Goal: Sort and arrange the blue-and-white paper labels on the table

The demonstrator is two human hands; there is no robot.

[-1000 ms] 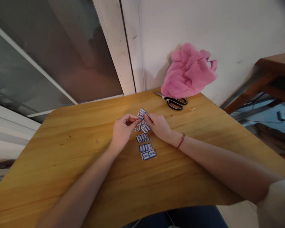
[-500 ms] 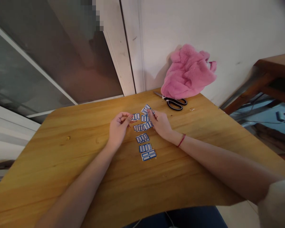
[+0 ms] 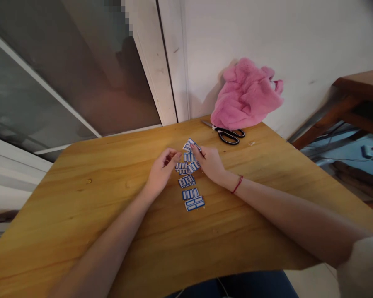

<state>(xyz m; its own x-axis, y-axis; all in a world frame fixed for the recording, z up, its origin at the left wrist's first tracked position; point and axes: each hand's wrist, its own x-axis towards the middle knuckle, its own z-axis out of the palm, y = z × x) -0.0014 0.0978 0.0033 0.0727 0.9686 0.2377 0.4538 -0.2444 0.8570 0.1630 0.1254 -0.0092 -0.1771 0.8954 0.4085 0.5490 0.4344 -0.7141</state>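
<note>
My right hand (image 3: 211,163) is closed, with thumb and fingers pinching a small fan of white label stickers with blue borders (image 3: 189,144). Just left of it, my left hand (image 3: 162,170) has its thumb and fingertips drawn together beside the stickers; whatever lies between them is too small to make out. Below the hands, more blue-bordered labels (image 3: 182,168) lie overlapping on the wooden table (image 3: 136,244). Further labels (image 3: 186,181) continue in a column towards me, down to a piece with wider frames (image 3: 194,203). The right fingers partly cover the upper labels.
Black-handled scissors (image 3: 226,135) lie at the back of the table, against a pink plush cloth bundle (image 3: 247,97) by the wall. A tiny yellow object (image 3: 88,181) sits on the left. Sliding glass panels (image 3: 105,82) border the far left side.
My left hand has moved slightly right and nearer the labels. The label piece that stuck out from its fingertips no longer shows there. My right hand stays almost in place, its fan shifted slightly left.
</note>
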